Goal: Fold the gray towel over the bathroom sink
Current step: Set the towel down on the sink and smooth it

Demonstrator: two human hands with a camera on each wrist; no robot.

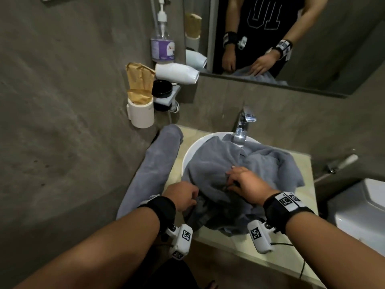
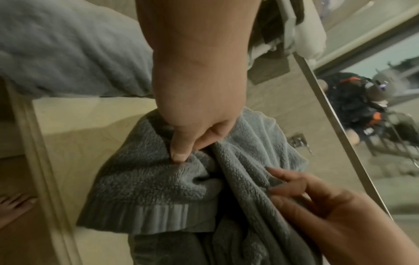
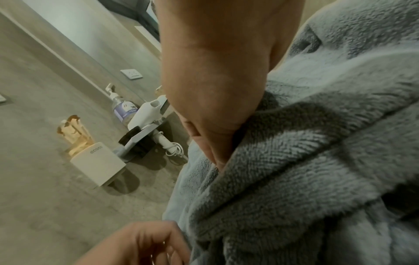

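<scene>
A crumpled gray towel (image 1: 208, 163) lies over the white sink (image 1: 187, 155) and hangs past the counter's front edge. My left hand (image 1: 194, 198) is at the towel's near left part. In the left wrist view its thumb and fingers (image 2: 181, 152) pinch a fold of the towel (image 2: 147, 188) above a ribbed hem. My right hand (image 1: 231, 180) rests on the middle of the towel with its fingers spread. In the right wrist view its fingers (image 3: 215, 156) are tucked against a thick fold of the towel (image 3: 317, 161).
A second gray towel (image 1: 158, 163) lies folded along the counter's left edge. The chrome faucet (image 1: 242, 128) stands over the basin's back. A wall shelf holds a soap bottle (image 1: 162, 42), a white hair dryer (image 1: 177, 74) and a white cup (image 1: 141, 113). A toilet (image 1: 358, 215) is on the right.
</scene>
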